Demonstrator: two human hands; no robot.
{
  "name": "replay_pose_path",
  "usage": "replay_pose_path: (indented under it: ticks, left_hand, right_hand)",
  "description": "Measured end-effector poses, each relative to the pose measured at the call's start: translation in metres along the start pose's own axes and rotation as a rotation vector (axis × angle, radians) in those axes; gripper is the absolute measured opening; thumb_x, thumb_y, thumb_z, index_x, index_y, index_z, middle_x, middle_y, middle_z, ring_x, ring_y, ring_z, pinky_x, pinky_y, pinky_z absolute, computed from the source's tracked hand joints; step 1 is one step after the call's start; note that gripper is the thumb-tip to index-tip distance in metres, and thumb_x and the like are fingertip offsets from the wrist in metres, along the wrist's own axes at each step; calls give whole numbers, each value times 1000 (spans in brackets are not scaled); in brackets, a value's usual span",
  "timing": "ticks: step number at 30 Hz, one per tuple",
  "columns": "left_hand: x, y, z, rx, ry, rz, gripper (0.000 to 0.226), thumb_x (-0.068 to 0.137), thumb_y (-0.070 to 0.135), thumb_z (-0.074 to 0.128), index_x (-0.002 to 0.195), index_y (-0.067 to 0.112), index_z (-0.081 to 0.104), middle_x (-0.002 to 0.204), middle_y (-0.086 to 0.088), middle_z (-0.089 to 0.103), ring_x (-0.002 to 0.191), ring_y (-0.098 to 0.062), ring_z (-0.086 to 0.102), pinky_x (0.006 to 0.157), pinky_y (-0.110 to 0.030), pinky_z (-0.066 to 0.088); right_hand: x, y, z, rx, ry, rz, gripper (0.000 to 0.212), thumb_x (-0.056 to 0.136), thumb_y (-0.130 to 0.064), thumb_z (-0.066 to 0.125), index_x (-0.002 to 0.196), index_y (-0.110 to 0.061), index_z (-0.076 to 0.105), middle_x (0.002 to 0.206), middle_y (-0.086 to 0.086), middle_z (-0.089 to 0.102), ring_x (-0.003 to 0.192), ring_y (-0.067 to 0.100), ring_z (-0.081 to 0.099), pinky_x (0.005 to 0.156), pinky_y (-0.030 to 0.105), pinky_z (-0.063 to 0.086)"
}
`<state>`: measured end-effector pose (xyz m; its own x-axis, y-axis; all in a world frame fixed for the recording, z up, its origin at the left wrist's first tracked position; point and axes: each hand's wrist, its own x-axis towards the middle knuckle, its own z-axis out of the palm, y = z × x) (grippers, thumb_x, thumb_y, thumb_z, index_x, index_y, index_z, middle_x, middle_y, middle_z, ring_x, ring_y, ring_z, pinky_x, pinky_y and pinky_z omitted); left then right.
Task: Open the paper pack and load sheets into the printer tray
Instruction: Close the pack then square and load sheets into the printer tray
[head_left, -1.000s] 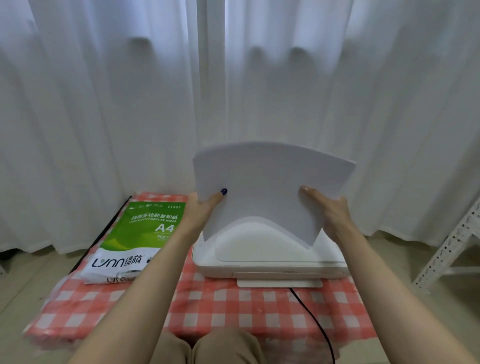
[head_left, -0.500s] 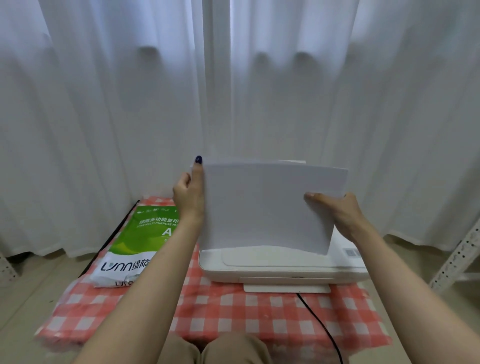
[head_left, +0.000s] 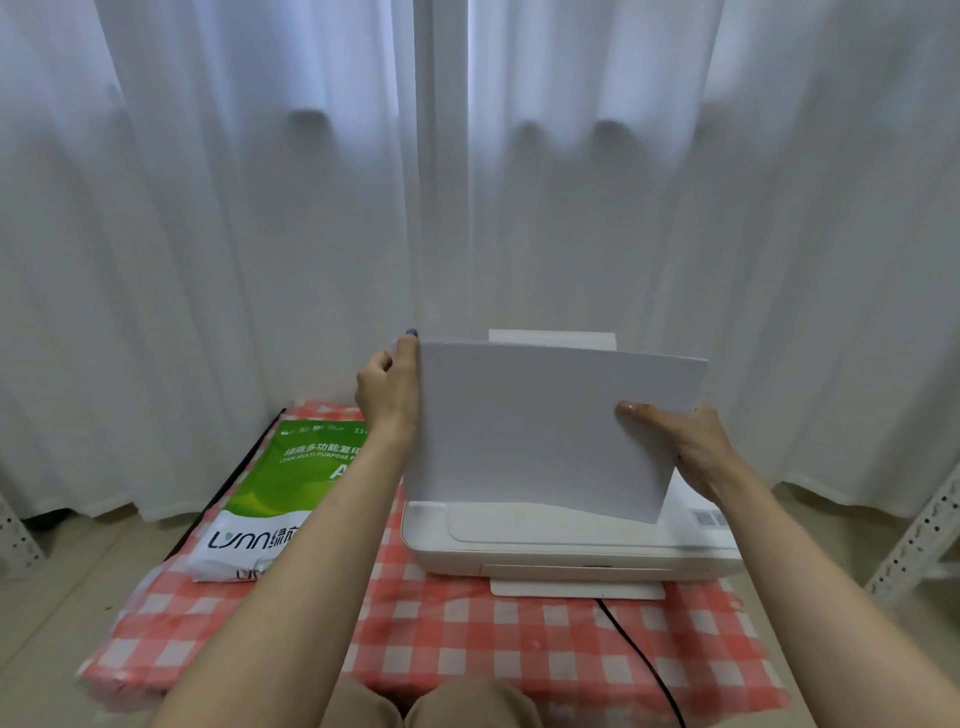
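White curtain hangs beyond both hands. Red-checked cloth lies beneath them and carries the printer, directly below. Sheets stand upright between the hands, above the printer lid. The pack lies below and outside the left hand, which curls round the stack's left edge. The right hand pinches the right edge, thumb in front. The tray peeks up just behind the sheets. Loading seems to be the step in hand. Next, the stack likely needs moving back and lowering squarely into that tray.
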<state>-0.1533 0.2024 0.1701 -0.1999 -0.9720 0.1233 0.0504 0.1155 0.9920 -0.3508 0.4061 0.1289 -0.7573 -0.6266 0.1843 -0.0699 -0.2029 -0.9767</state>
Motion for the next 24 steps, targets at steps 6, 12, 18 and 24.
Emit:
replay_pose_path:
  ticks: [6,12,18,24]
  left_hand:
    - [2,0,-4,-36,-39,-13,47,85,57,47,62,16,41,64,-1,45,65,-21,41,59,-32,31]
    - [2,4,0,86,-34,26,33,90,38,44,72,11,48,70,-4,48,79,-25,43,64,-33,31]
    - [-3,3,3,-15,-59,16,39,91,37,43,58,16,43,63,-1,45,75,-24,42,71,-33,31]
    - [-2,1,12,-81,-35,60,43,87,48,49,57,17,44,63,0,47,71,-23,44,68,-32,34]
  right_hand:
    - [-1,-3,-2,-3,-33,12,64,38,-32,93,93,-8,72,98,9,75,82,22,71,74,30,58]
    - [-4,-4,-2,9,-68,27,41,55,-21,88,92,-12,71,96,6,75,82,21,70,74,30,58]
    - [-10,-10,1,-33,-58,-3,24,77,-3,72,100,-9,69,89,2,74,76,17,71,65,24,57]
    - [-9,-14,-1,-17,-26,-10,21,76,-4,73,95,-13,70,94,5,74,80,18,70,71,27,57]
